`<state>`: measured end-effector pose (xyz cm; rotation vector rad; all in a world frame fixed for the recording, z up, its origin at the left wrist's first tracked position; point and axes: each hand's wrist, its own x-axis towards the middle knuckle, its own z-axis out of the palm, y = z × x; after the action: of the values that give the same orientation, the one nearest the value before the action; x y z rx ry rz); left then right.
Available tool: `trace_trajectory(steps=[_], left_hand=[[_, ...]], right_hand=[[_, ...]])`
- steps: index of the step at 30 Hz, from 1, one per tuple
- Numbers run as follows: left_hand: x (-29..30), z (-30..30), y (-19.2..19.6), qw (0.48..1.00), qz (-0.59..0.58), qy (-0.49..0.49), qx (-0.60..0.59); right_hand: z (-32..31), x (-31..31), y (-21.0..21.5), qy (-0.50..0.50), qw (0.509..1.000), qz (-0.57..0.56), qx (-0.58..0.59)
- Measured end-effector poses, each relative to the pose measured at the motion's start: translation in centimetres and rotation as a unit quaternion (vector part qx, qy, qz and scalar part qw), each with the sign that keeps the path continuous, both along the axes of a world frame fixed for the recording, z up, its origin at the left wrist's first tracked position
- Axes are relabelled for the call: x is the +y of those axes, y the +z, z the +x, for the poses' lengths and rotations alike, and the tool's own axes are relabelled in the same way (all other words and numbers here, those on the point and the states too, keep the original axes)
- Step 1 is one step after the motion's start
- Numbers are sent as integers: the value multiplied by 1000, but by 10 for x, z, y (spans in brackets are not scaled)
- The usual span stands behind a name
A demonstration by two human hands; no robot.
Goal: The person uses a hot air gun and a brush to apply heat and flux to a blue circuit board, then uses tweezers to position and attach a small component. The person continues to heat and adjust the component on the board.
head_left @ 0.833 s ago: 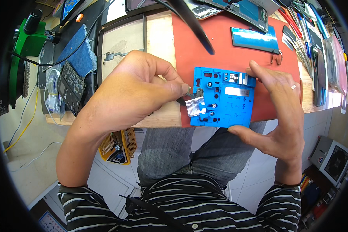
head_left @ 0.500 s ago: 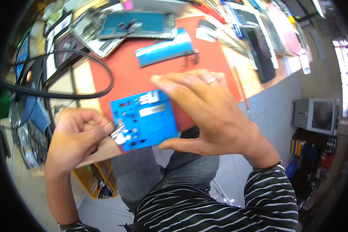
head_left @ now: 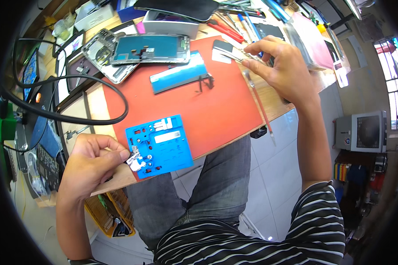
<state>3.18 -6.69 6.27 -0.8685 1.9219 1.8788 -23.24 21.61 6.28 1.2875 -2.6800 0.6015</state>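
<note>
Near the table's front edge lies a blue repair fixture (head_left: 170, 152) with small slots, screws and white label patches. My left hand (head_left: 95, 161) is closed in a pinch at its left edge, by a small silvery metal piece (head_left: 137, 162); what sits between the fingertips is mostly hidden. Farther off at the right, my right hand (head_left: 281, 66) reaches over the tools. Its thumb and forefinger are apart, on either side of slim metal tweezers (head_left: 230, 54); whether they touch them I cannot tell.
An orange-red mat (head_left: 216, 119) carries a blue, shiny phone screen (head_left: 179, 75) with a flex cable. Opened phone parts (head_left: 152, 48) stack behind it. A black cable (head_left: 70, 118) loops in from the left. A red-handled brush (head_left: 262, 106) lies along the mat's right side.
My right hand has left the blue fixture and moved away to the far right, over the tools. My left hand keeps its pinch at the fixture's left edge. The view has shifted slightly.
</note>
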Motion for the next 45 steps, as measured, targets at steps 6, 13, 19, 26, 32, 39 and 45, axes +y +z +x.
trace_trajectory(steps=[6,13,19,26,32,39,45], left_hand=[[3,-1,-4,1000,13,4,4],[0,-3,0,1000,5,-9,-7],[5,-7,3,1000,-1,-21,3],[6,-8,5,1000,-7,-11,-13],[7,-8,3,1000,5,-4,-14],[3,-7,1,1000,15,-12,-4],[3,-7,1,1000,10,-12,5]], right_hand=[[-9,-1,-17,12,999,5,-40],[10,-2,2,62,994,-85,33],[102,-22,8,165,978,-69,-108],[122,-49,-2,226,967,-44,-106],[123,-52,-5,236,967,-55,-75],[125,-55,-7,229,967,-67,-88],[123,-56,-10,244,965,-72,-69]])
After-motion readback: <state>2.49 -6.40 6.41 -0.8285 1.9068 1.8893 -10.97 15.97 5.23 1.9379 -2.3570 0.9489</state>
